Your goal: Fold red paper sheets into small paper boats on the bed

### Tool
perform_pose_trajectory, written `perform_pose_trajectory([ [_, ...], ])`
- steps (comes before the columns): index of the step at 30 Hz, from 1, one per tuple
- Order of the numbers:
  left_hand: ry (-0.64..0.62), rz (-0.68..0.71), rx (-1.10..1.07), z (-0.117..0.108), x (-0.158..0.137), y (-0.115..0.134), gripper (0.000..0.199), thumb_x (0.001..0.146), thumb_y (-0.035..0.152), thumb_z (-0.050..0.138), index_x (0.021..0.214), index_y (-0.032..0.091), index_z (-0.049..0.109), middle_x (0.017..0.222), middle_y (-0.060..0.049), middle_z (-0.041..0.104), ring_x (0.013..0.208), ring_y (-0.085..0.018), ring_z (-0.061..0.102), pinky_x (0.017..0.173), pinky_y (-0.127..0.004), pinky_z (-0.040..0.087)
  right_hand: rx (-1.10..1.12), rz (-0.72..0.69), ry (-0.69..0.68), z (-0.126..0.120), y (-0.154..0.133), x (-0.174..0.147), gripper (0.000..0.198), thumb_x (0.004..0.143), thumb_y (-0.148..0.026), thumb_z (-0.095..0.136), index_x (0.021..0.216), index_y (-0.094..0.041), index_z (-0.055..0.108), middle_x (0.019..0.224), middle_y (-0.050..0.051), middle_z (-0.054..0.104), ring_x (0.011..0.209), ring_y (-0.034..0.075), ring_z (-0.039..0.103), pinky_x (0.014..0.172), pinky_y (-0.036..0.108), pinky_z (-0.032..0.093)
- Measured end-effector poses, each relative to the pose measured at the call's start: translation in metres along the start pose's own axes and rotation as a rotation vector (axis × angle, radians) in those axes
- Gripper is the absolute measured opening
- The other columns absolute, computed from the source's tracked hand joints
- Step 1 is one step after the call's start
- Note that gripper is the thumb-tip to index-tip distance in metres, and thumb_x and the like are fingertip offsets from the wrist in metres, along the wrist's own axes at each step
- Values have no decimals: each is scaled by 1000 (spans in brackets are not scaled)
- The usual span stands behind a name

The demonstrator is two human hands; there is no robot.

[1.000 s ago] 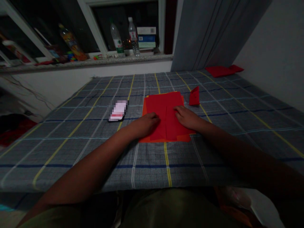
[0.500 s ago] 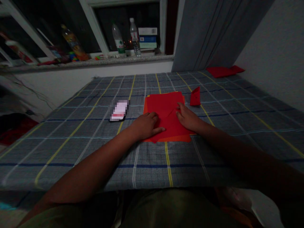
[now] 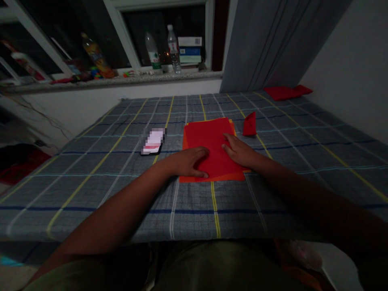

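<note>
- Resting both hands on the red paper [image 3: 209, 133], you have it directly beneath you; long axis seems to run away from you.
- Your left hand [image 3: 192, 161] covers its near-left part, thumb and fingers spread, no pinch visible.
- Your right hand [image 3: 238, 150] lies at its right side, thumb apart from fingers; neither hand is clearly nearer.
- Orange paper [image 3: 230, 177] peeks out underneath.
- Folded red piece [image 3: 249, 126] sits just past your right hand; phone [image 3: 154, 140] lies left, both off the paper.
</note>
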State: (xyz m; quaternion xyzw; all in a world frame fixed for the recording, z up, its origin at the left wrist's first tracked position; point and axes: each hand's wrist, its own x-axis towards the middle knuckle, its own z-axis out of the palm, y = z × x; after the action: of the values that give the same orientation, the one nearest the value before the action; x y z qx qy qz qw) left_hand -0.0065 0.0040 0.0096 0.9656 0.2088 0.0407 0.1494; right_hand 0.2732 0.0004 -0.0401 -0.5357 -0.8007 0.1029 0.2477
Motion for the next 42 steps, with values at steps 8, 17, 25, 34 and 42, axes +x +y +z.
perform_pose_trajectory([
  [8,-4,5,-44,5,1,3,79,86,65,75,142,13,54,155,-22,50,143,-32,52,120,-42,41,53,-30,-28,-11,1,0,59,102,-41,46,153,-11,43,153,24,55,142,32,54,118,54,43],
  [17,-27,-6,-133,4,1,-4,84,81,68,78,142,15,56,159,-20,47,147,-32,48,122,-42,38,19,-277,-173,-31,-31,-13,51,97,-47,62,137,-16,61,138,19,64,128,32,62,110,49,49],
  [25,1,22,-228,4,1,-7,74,85,61,79,141,19,58,154,-18,53,143,-31,52,121,-46,39,42,-385,-350,-33,-47,-18,53,81,-48,83,123,-18,70,126,15,67,122,32,60,108,47,49],
  [34,5,47,-293,4,2,-13,65,86,58,79,136,20,59,152,-17,54,142,-29,52,121,-45,39,82,-356,-362,-29,-41,-15,48,80,-48,85,117,-19,72,126,14,67,121,30,61,108,45,48],
  [42,-3,25,-261,3,0,-12,67,84,56,81,136,20,59,154,-17,52,143,-29,52,121,-44,41,106,-349,-355,-28,-39,-14,43,81,-44,83,116,-21,72,124,12,68,119,29,63,106,45,49],
])
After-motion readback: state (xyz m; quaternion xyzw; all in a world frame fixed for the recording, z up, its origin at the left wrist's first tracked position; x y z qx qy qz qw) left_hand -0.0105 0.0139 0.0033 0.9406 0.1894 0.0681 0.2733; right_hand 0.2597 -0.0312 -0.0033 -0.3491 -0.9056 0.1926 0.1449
